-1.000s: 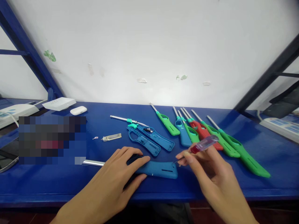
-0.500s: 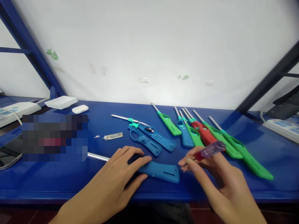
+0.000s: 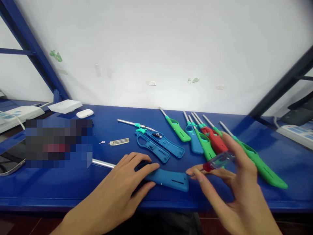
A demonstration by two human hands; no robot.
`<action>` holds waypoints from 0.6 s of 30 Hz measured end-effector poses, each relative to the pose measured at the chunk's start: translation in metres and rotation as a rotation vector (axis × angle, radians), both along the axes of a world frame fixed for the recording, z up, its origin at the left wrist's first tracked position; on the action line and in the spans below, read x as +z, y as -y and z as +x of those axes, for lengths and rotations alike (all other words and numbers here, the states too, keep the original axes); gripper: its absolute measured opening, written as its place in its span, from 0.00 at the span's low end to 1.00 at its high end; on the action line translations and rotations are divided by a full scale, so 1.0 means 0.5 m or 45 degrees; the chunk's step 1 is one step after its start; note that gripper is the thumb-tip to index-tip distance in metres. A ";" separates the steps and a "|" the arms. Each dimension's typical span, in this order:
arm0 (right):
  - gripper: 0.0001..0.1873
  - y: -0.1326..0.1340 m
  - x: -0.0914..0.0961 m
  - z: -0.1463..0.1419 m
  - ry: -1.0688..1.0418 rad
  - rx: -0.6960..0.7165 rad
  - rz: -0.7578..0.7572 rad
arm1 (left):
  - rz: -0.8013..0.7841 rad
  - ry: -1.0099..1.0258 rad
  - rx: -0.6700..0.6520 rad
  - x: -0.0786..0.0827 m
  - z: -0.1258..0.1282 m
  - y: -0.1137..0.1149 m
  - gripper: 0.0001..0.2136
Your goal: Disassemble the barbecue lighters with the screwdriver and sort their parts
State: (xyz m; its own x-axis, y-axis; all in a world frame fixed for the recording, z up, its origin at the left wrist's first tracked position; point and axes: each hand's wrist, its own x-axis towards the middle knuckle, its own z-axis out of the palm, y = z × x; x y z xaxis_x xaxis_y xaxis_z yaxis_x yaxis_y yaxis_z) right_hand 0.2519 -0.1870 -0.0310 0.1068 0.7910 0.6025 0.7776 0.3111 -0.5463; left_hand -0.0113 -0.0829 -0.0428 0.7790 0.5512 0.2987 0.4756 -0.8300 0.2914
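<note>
Two bare hands work at the near edge of a blue bench (image 3: 73,192). The left hand (image 3: 122,186) lies over the trigger end of a blue utility lighter (image 3: 171,179), index finger across its top and thumb against its near side, so its grip pins the lighter flat to the bench. The lighter's metal nozzle tube (image 3: 102,163) juts out from under the hand toward nine o'clock. The handle end points toward three o'clock.

The right hand (image 3: 234,192) holds a small screwdriver (image 3: 217,161) with a red and clear handle. Its grip is a pinch of thumb and forefinger low on the tool, while the other fingers stand spread above. The tip of the screwdriver meets the butt end of the blue lighter.

At twelve o'clock from the held lighter lie two opened blue shell halves (image 3: 158,147), and a loose nozzle tube with a teal collar (image 3: 133,124) lies just beyond them. At ten o'clock sits a small clear part (image 3: 119,142).

At one to two o'clock from the lighter, several whole lighters lie side by side: green (image 3: 178,130), blue (image 3: 195,141), red (image 3: 215,141) and a long green one (image 3: 261,164) farthest out. Some are partly hidden by the right hand.

Far off at ten o'clock, near the wall, rest a white earbud case (image 3: 84,113) and a flat white box (image 3: 65,106).
</note>
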 end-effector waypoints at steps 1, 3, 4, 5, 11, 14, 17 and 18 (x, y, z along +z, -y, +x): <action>0.46 -0.001 0.003 -0.001 0.037 -0.004 0.021 | -0.001 -0.001 0.000 0.000 0.000 -0.001 0.19; 0.40 -0.007 0.008 -0.003 0.149 -0.003 0.022 | 0.002 0.000 -0.004 0.000 0.002 -0.002 0.19; 0.35 -0.010 0.009 -0.003 0.203 -0.001 -0.002 | 0.005 0.002 -0.008 -0.001 0.003 -0.003 0.19; 0.27 -0.014 0.009 -0.004 0.246 0.002 -0.037 | 0.007 0.004 -0.013 -0.001 0.003 -0.003 0.19; 0.38 -0.030 -0.007 -0.013 0.058 0.093 -0.006 | -0.016 0.005 -0.013 0.001 0.004 -0.001 0.18; 0.53 -0.027 -0.009 -0.016 0.005 0.096 0.029 | -0.026 0.010 -0.010 0.002 0.003 -0.001 0.18; 0.48 -0.022 -0.001 -0.016 0.008 0.088 0.012 | -0.036 -0.001 -0.009 0.004 0.003 0.000 0.20; 0.44 -0.021 0.002 -0.016 0.011 0.082 0.018 | -0.045 -0.006 -0.008 0.005 0.003 0.000 0.21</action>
